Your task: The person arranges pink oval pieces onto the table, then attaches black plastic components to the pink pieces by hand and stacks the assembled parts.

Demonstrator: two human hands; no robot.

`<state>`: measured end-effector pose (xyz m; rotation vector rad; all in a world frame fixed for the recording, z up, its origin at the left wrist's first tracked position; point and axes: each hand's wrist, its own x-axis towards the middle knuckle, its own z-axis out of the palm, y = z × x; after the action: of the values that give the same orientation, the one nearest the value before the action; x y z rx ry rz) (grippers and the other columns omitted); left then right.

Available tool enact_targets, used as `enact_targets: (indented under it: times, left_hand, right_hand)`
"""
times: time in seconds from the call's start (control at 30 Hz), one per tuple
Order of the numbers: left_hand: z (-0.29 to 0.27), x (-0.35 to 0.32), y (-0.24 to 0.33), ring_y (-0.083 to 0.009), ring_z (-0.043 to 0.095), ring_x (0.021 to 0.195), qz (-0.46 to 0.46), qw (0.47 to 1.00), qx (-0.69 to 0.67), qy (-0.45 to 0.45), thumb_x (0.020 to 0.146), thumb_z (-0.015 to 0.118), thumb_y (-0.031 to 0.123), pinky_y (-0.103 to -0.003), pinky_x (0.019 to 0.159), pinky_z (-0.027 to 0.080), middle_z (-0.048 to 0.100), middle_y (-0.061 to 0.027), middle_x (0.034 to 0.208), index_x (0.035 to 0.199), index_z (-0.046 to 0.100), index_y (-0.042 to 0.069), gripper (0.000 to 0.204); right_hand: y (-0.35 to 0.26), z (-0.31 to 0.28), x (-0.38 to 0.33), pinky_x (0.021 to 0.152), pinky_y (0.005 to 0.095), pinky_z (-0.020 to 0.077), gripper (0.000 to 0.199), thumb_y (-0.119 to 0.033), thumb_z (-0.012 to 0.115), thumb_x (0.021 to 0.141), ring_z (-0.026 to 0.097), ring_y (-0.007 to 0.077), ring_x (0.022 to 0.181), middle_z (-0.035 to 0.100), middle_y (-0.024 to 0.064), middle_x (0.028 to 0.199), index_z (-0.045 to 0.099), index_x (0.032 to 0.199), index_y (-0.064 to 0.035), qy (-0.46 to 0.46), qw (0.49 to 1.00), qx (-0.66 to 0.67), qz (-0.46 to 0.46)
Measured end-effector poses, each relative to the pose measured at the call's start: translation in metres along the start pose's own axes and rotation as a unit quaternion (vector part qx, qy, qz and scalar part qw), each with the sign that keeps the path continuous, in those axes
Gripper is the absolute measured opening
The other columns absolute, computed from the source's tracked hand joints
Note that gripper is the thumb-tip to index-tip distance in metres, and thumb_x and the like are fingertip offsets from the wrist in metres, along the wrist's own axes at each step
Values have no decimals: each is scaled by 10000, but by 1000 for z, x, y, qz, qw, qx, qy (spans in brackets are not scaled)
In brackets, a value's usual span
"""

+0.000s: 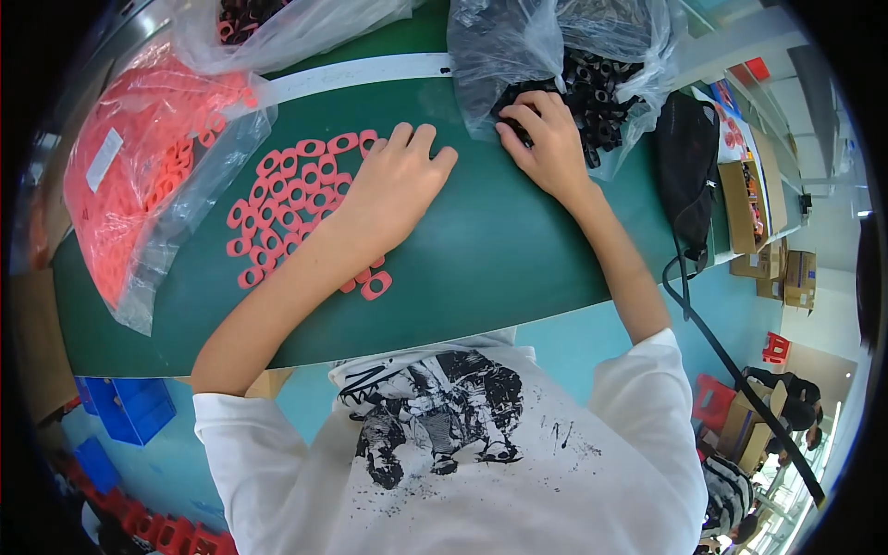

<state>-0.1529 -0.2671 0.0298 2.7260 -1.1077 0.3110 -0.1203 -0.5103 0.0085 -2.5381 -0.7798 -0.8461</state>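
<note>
Many small pink plastic pieces with oval holes (296, 195) lie loosely in a single layer on the green tabletop (499, 250). My left hand (407, 185) is at their right edge, back upward, its fingers bent down and closed; whatever they may hold is hidden. At the mouth of a clear plastic bag (499, 46) on the right, my right hand (548, 148) reaches into small black plastic pieces (601, 97). Its thumb and fingers curl around black pieces at the heap's near left side. The fingertips are partly hidden there.
On the left lies a clear bag of bright pink pieces (129, 176). Another bag with dark pieces (245, 18) is at the far left, near a white strip (361, 74). A black pouch (686, 166) sits at the right edge; blue bins (134, 407) stand below the table.
</note>
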Motion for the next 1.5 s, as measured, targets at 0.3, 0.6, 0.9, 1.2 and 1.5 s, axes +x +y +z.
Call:
enact_targets:
  times: [0.3, 0.6, 0.9, 1.2, 1.5]
  left_hand:
    - [26, 60, -57, -330, 570, 1001, 71, 994, -37, 69, 783, 677, 72, -418, 815, 527, 573, -175, 1042, 1006, 628, 17, 235]
    - [-5, 64, -65, -329, 577, 986, 17, 981, -46, 187, 855, 624, 127, -408, 825, 499, 592, -121, 1010, 1011, 606, 50, 175]
    - [-21, -19, -2, -267, 569, 941, 33, 989, -132, 55, 785, 695, 97, -396, 814, 490, 564, -81, 974, 1009, 595, 49, 250]
    - [1, 9, -1, -276, 527, 1004, 124, 984, -128, 28, 751, 727, 90, -382, 857, 441, 564, -72, 996, 1040, 608, 57, 314]
    - [-63, -24, -71, -305, 567, 920, -15, 991, -125, 48, 822, 644, 83, -385, 830, 467, 568, -120, 942, 1087, 609, 32, 273]
  right_hand:
    - [6, 6, 3, 1013, 475, 387, 507, -323, 726, 807, 486, 373, 1243, 510, 190, 1342, 594, 1228, -75, -29, 994, -103, 4]
    - [-45, -16, -22, 943, 406, 416, 376, -182, 701, 776, 526, 310, 1201, 551, 115, 1298, 633, 1132, -81, -88, 996, 8, -9]
    - [-50, -50, -42, 1024, 469, 393, 441, -88, 739, 690, 524, 361, 1189, 580, 145, 1250, 637, 1117, -44, 7, 984, 169, 47]
    - [-72, -38, -41, 1003, 481, 401, 332, -117, 776, 714, 537, 313, 1158, 615, 78, 1118, 680, 1028, -68, -74, 994, 72, -25]
    - [-67, -22, -22, 998, 491, 407, 280, -111, 773, 720, 555, 294, 1092, 600, 77, 1013, 671, 975, -58, -69, 994, 63, -65]
